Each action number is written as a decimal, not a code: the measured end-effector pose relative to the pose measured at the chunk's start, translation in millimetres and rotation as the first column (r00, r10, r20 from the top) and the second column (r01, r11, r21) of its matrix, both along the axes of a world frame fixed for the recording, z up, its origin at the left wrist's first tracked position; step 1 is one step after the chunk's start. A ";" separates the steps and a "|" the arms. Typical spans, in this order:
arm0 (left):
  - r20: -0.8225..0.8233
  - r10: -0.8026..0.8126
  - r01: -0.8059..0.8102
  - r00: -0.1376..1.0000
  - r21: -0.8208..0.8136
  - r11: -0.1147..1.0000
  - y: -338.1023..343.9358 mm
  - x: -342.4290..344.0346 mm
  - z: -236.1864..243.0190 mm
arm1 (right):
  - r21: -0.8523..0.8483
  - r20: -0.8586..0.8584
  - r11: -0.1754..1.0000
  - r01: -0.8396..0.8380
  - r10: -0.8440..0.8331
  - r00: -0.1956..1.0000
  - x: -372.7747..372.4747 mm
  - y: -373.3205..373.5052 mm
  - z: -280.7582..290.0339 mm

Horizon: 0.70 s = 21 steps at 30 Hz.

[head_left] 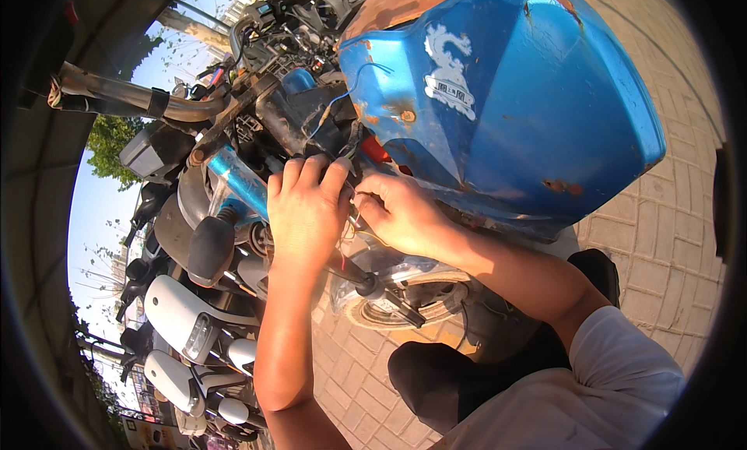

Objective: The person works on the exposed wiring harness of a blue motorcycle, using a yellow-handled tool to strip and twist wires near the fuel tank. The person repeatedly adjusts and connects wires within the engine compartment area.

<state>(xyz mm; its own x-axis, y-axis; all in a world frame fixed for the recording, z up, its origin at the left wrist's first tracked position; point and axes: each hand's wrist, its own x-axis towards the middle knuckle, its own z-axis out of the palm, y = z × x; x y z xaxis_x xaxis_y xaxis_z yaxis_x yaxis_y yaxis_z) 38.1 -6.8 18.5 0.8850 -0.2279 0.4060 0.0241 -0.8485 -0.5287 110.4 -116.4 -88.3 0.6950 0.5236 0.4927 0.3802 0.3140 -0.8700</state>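
My left hand (302, 212) is closed, its fingers curled down beside the blue tube (240, 177) of a worn vehicle's front end; its fingertips and whatever they grip are hidden. Against it, my right hand (398, 215) pinches a thin wire with thumb and forefinger. More thin wires (347, 233) dangle below the two hands. Above them, a loose blue wire (350, 92) curves up out of the opened front, next to a dark housing (282, 117). A scratched blue body panel (529, 107) with rust spots and a white emblem fills the space right of my hands.
A bare handlebar tube (140, 92) sticks out at the upper left. Below my hands are a wheel (381, 314) and a black-ended rod (377, 286). Parked scooters with white fenders (183, 318) line the left. Brick paving (654, 240) lies underneath. My bent knee (428, 376) is close by.
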 end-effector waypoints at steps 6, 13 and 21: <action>-0.098 -0.003 0.014 0.995 0.113 0.994 9.4 5.5 9.4 | -0.001 -0.296 0.975 -0.224 0.214 0.931 1.8 -8.8 -3.5; -0.215 -0.008 0.050 0.977 0.194 0.980 14.7 15.6 20.3 | 0.084 -0.327 0.959 -0.269 0.282 0.902 9.1 -10.2 -6.2; -0.237 -0.073 0.123 0.969 0.201 0.972 19.0 18.7 20.7 | 0.050 -0.366 0.961 -0.273 0.272 0.890 6.9 -6.6 -8.0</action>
<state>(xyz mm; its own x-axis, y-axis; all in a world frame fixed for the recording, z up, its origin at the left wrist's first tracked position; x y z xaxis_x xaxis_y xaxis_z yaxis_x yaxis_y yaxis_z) 56.8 12.2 39.2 0.9170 -0.3771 0.1303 -0.1949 -0.7083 -0.6784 117.3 -123.0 -96.3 0.6554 0.7196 0.2294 -0.0654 0.3566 -0.9320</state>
